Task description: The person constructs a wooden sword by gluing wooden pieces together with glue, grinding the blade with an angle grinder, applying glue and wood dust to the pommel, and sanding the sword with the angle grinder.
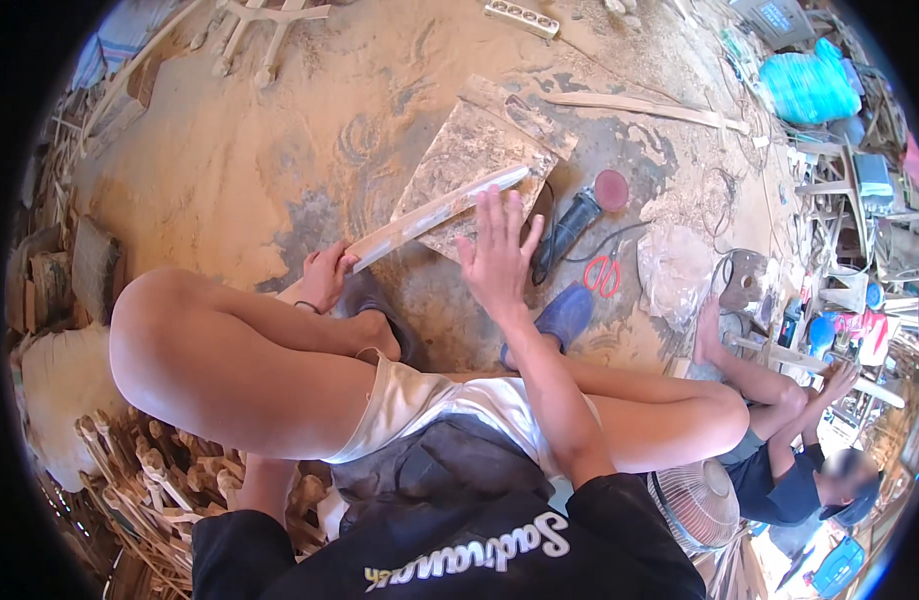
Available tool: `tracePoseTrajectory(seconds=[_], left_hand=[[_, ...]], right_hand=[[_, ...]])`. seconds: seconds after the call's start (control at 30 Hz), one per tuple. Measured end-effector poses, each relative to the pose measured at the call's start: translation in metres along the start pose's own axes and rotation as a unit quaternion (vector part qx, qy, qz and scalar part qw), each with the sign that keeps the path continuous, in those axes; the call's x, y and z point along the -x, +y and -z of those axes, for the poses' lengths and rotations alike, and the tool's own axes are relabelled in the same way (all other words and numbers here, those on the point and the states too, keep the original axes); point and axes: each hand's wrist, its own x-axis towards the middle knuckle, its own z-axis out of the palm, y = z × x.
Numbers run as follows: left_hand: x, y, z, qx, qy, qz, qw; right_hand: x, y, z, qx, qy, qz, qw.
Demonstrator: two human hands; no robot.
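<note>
A long pale strip of wood (pixel 420 218) lies slantwise over a worn wooden board (pixel 458 150) on the dusty floor. White patches run along the strip. My left hand (pixel 325 276) is closed round its near left end. Over the strip's far part, my right hand (pixel 500 250) is stretched out flat with the fingers spread; whether the fingertips touch the wood I cannot tell. Just right of that hand lies a dark angle grinder (pixel 570 232) with a reddish round disc (pixel 612 190). Red-handled scissors (pixel 602 275) rest near it.
A thin wooden slat (pixel 650 108) and a power strip (pixel 523 18) lie farther off. Beside the scissors is a clear plastic bag (pixel 675 270). Carved wooden pieces (pixel 170 470) are heaped at my left. A fan (pixel 695 505) and a seated co-worker (pixel 780 450) are on my right.
</note>
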Motion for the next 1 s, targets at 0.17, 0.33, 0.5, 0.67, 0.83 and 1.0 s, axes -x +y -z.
tracePoseTrajectory(seconds=[0.17, 0.33, 0.5, 0.67, 0.83, 1.0], left_hand=[[0.0, -0.003, -0.003, 0.018, 0.02, -0.019, 0.999], [0.0, -0.002, -0.003, 0.021, 0.002, -0.007, 1.0], [0.002, -0.003, -0.003, 0.019, -0.001, 0.01, 1.0], [0.002, -0.006, -0.006, 0.035, -0.01, 0.01, 0.999], [0.002, -0.005, -0.008, 0.026, 0.027, 0.001, 0.999], [0.004, 0.0, -0.005, 0.019, 0.005, 0.019, 1.0]], right_hand=[[-0.007, 0.003, -0.005, 0.001, -0.035, -0.014, 0.999], [0.007, -0.02, -0.022, -0.091, -0.097, 0.125, 0.983], [0.01, -0.023, -0.029, -0.082, 0.059, -0.013, 0.995], [0.011, -0.032, -0.03, -0.044, -0.11, 0.251, 0.961], [0.03, -0.054, -0.025, -0.025, 0.01, 0.37, 0.929], [0.0, -0.016, -0.008, -0.066, 0.084, -0.109, 0.988]])
